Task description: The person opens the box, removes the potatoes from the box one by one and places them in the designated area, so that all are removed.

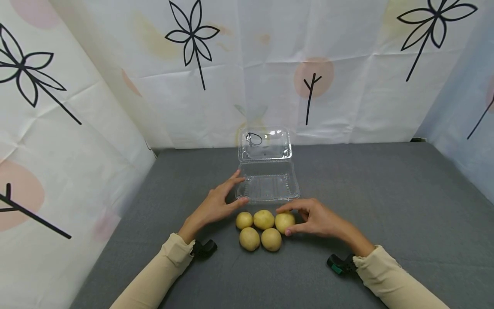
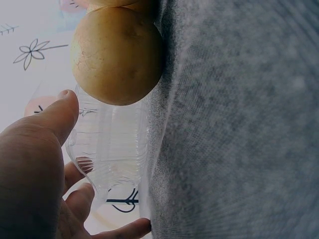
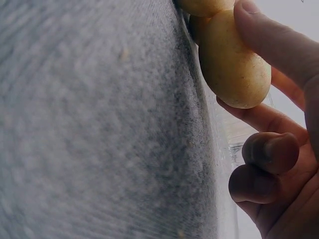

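Observation:
Several yellow potatoes lie close together in two rows on the grey cloth. My right hand holds the potato at the right end of the far row, thumb on the near side and index finger on the far side. The right wrist view shows this potato between thumb and finger, with other fingers curled beneath. Beyond the potatoes stands a clear plastic clamshell box, its lid raised. My left hand is at the box's left side, fingers spread; whether they touch it is hard to tell. A potato appears above the left thumb.
The grey cloth-covered table extends to both sides. A white printed curtain hangs behind and on both sides, close behind the box's raised lid.

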Motion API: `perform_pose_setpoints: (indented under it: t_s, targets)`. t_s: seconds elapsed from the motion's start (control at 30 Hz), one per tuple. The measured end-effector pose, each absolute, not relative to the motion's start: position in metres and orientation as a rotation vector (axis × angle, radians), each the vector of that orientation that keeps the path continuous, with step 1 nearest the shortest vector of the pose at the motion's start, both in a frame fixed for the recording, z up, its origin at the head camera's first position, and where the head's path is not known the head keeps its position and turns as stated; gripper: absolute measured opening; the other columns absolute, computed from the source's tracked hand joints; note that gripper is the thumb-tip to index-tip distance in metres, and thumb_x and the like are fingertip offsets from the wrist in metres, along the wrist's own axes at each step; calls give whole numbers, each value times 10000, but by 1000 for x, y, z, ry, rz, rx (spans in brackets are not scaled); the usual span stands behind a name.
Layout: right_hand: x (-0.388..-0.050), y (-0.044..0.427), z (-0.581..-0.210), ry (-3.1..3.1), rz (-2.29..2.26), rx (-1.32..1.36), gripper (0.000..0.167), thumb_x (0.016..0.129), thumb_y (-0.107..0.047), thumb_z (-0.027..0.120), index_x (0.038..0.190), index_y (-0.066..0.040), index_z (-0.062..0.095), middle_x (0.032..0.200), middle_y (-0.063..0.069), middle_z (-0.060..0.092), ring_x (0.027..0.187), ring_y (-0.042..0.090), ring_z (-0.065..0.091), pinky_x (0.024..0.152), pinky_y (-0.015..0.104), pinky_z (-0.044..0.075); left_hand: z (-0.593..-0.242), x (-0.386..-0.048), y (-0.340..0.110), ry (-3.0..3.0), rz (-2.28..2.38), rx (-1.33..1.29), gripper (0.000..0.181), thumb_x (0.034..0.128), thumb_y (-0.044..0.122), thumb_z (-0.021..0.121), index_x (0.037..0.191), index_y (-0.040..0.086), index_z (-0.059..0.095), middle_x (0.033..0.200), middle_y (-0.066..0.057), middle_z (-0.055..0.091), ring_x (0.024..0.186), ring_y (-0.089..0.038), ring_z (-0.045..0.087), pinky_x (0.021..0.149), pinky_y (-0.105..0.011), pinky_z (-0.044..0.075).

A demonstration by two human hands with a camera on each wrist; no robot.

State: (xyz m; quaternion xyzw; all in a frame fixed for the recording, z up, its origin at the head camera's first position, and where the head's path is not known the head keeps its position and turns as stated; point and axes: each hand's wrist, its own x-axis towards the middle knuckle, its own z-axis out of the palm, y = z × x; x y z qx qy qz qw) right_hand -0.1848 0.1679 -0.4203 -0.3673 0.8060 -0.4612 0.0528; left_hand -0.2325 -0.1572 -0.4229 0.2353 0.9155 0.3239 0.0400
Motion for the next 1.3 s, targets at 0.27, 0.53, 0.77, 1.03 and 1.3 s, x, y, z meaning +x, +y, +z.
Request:
perform_pose_setpoints:
  t_s: [0.27, 0.53, 0.77, 1.03, 1.3]
  targets:
    - [-184, 169, -419, 2447, -1359, -1087, 519, 793, -269, 885, 1253, -90, 724, 1043, -27, 726, 560, -15, 364, 516, 174, 356, -422, -232, -157, 2808, 995, 720, 709, 978, 560, 617, 1586, 284, 380, 1716, 125, 125, 1558, -329, 259, 1117, -826, 117]
    - [-184, 171, -422, 2430, -1339, -1104, 536, 818, -283, 869, 1281, -69, 703, 1052, 1, 725, 559, -24, 394, 510, 177, 378, -423, -232, -157, 2803, 999, 729, 712, 978, 569, 611, 1587, 282, 378, 1717, 122, 127, 1557, -321, 262, 1120, -822, 119]
    - [-182, 173, -423, 2421, -1348, -1132, 562, 827, -266, 863, 1314, -51, 684, 1091, 25, 730, 552, -36, 395, 495, 182, 380, -424, -231, -157, 2792, 1005, 733, 706, 984, 566, 602, 1590, 288, 369, 1717, 122, 117, 1556, -337, 260, 1112, -831, 119]
    - [-185, 177, -417, 2472, -1351, -1126, 568, 837, -236, 851, 1344, -56, 668, 951, -10, 724, 519, -39, 359, 484, 177, 354, -423, -232, -157, 2784, 1012, 751, 697, 1000, 554, 582, 1598, 282, 349, 1723, 108, 112, 1553, -359, 258, 1111, -833, 110]
    - [-184, 177, -407, 2564, -1266, -1100, 555, 859, -292, 833, 1360, -116, 671, 864, -27, 685, 509, -32, 344, 500, 176, 354, -423, -234, -160, 2782, 1009, 748, 689, 1013, 566, 546, 1605, 287, 329, 1722, 119, 102, 1558, -361, 242, 1100, -844, 104]
